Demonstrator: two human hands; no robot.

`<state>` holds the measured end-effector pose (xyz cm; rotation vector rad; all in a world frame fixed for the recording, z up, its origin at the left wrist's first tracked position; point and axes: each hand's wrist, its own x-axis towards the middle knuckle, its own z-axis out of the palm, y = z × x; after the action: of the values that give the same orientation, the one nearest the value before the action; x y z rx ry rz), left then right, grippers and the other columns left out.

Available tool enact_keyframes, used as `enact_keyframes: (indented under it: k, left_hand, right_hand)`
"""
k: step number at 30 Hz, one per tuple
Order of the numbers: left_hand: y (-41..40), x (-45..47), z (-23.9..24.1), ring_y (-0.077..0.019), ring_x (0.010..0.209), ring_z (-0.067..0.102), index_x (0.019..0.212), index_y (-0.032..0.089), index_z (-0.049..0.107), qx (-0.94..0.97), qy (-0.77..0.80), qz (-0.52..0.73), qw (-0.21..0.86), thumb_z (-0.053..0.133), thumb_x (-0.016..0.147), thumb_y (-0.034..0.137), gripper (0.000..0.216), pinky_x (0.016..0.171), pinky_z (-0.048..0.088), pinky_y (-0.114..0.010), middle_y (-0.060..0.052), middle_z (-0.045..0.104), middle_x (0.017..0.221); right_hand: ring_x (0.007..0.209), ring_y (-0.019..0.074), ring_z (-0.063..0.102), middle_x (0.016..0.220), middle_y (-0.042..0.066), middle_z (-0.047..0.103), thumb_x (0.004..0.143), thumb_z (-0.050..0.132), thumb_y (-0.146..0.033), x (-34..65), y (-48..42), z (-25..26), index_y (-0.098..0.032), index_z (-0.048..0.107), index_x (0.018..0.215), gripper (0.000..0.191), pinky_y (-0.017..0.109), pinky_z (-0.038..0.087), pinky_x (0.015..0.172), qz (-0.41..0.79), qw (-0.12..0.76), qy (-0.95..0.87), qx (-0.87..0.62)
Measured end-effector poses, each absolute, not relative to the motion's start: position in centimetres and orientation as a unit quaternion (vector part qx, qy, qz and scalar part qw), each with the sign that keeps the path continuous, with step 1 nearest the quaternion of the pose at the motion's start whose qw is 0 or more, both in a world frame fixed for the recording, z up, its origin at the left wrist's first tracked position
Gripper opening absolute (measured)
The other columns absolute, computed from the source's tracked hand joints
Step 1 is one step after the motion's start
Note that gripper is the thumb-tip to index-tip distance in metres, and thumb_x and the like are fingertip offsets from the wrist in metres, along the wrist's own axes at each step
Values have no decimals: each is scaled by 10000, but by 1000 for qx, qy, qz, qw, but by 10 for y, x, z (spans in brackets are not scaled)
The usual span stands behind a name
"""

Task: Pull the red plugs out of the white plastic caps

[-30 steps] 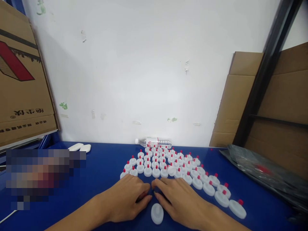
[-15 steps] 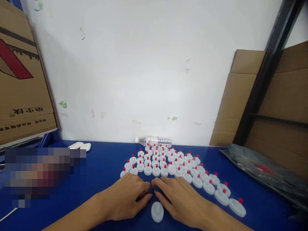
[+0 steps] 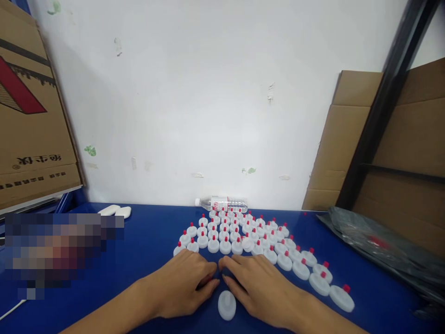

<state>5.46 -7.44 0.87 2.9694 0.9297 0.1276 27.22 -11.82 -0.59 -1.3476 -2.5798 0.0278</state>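
Observation:
My left hand (image 3: 189, 281) is curled above the blue table, thumb and fingers drawn together, with a bit of a small red cap showing inside the curl. Facing it, my right hand (image 3: 255, 284) is closed with bent fingers, its fingertips close to those of the left; whatever it holds is hidden. Just below and between both hands lies a loose white round plastic lid (image 3: 227, 305) with no red cap on it. Beyond the fingers stand rows of white lids with red caps (image 3: 225, 245), the nearest close to my knuckles.
A clear plastic bottle (image 3: 222, 204) lies on its side against the wall. Dark plastic bags (image 3: 368, 246) cover the right end of the table (image 3: 146, 236). White rounded items (image 3: 123, 213) and a blurred-out patch are at left. Cardboard boxes (image 3: 31, 116) flank both sides.
The view has shifted very slightly. Both hands keep the same closed pose, and the lids stay where they were.

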Motion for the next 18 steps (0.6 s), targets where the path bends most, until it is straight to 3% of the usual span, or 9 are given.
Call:
enact_keyframes:
  k: [18]
  left_hand:
    - [-73,54,7,-201,676,633,761,212,514,953,300,38,15,458,1004,351,285,581,320,-317,-19,685,757]
  right_hand:
    - [835,209,688,999,-6,698,1029,443,-256,272,-120,-2,-258,536,1125,133,316,342,635,21,110,-878,-466]
